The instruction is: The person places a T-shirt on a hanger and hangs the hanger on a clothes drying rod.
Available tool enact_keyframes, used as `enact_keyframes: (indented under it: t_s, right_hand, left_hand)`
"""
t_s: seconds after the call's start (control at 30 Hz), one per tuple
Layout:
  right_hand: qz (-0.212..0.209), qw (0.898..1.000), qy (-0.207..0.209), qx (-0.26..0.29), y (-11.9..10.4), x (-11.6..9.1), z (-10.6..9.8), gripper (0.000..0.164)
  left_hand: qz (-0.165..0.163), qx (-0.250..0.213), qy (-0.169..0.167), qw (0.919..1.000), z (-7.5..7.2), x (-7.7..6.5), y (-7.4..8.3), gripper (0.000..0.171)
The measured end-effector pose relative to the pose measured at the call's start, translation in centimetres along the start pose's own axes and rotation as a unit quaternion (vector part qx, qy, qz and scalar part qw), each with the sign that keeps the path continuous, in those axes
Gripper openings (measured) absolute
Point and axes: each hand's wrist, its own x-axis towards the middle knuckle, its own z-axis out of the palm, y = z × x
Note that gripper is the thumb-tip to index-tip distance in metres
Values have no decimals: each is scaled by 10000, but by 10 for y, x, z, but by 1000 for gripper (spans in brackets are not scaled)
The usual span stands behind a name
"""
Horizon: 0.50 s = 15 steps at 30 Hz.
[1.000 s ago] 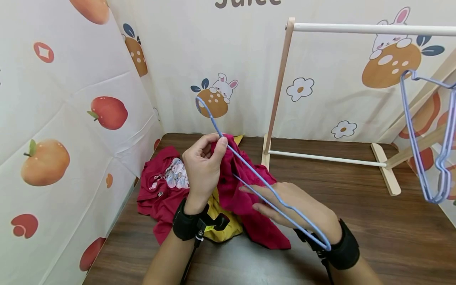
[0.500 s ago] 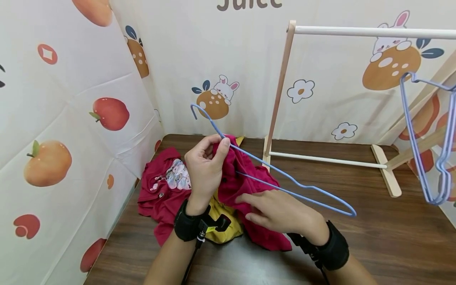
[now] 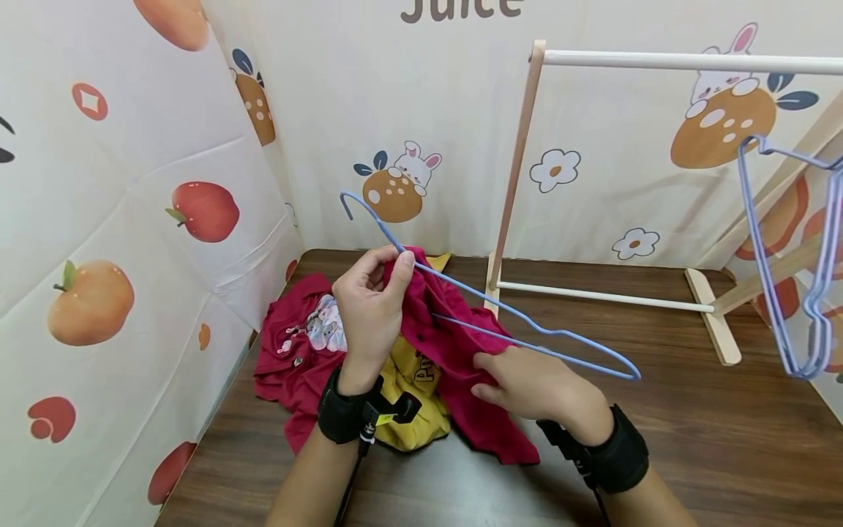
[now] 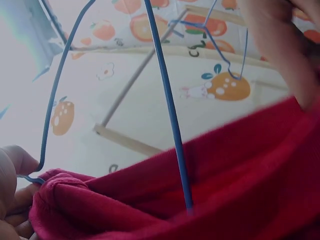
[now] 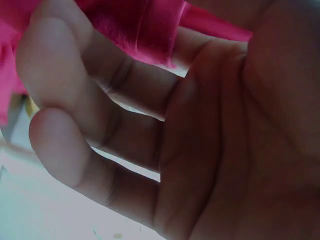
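Observation:
My left hand [image 3: 374,304] pinches the blue wire hanger [image 3: 527,320] just below its hook, together with a bunched edge of a crimson shirt [image 3: 454,373]. One end of the hanger is inside the shirt; the other sticks out to the right. In the left wrist view the hanger's lower bar [image 4: 170,110] drops into the gaping cloth. My right hand [image 3: 543,384] holds the shirt's edge lower right, below the hanger; the right wrist view shows its curled fingers [image 5: 65,145] with cloth between index finger and thumb side.
Another red garment [image 3: 296,359] with a printed patch and a yellow garment [image 3: 415,417] with lettering lie on the wooden table [image 3: 250,468]. Behind stands a clothes rack [image 3: 516,176] with white bars. More hangers [image 3: 817,293] hang at its right. Patterned cloth walls [image 3: 316,73] enclose the table.
The right hand came out from behind the hanger's free end and took the shirt's edge, pulling it right. The hanger's free end swung up and the hook shifted left.

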Motion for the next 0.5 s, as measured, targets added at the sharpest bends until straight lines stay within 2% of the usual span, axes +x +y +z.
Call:
enact_keyframes:
  t_s: [0.1, 0.27, 0.37, 0.43, 0.5]
  right_hand:
    - [87, 9999, 89, 65, 7, -9, -12, 17]
    - [-164, 9971, 739, 62, 17, -30, -30, 25]
    - [-177, 9938, 1098, 40, 21, -48, -39, 27]
    - [-289, 9908, 1325, -7, 23, -60, -44, 25]
    - [-578, 9851, 1604, -208, 22, -70, -49, 22]
  left_hand:
    - [-27, 160, 105, 9998, -6, 4, -3, 21]
    - [-184, 509, 298, 9981, -16, 9, -9, 23]
    - [-293, 658, 280, 9970, -17, 12, -14, 25]
    - [-304, 743, 252, 9965, -16, 13, -18, 26]
    - [-265, 860, 214, 9957, -15, 15, -21, 25]
